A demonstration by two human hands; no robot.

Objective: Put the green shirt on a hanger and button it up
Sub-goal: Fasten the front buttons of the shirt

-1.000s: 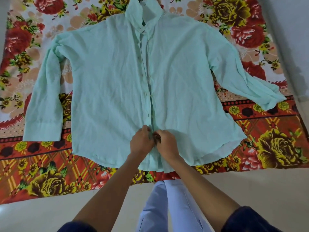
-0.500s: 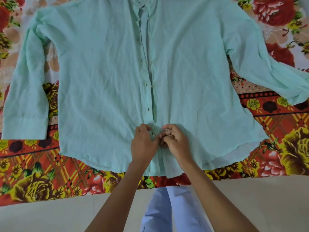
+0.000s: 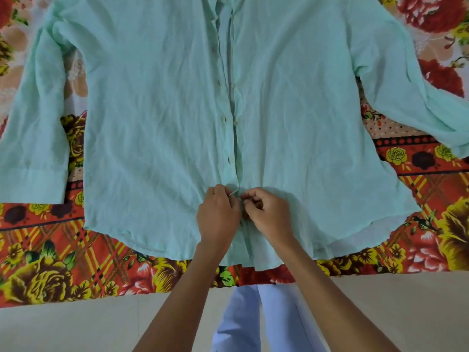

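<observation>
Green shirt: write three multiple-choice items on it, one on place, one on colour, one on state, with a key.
1. Where do both hands work?
A. collar
B. low on the front opening
C. a cuff

2. What colours dominate the cloth beneath the shirt?
A. red and yellow florals
B. plain blue
C. grey stripes

3. How does the shirt lie?
A. folded
B. rolled
C. spread flat, sleeves out

Key: B, left hand and right hand pinch the green shirt near its hem; A, floral cloth shows; C, both sleeves are extended.
</observation>
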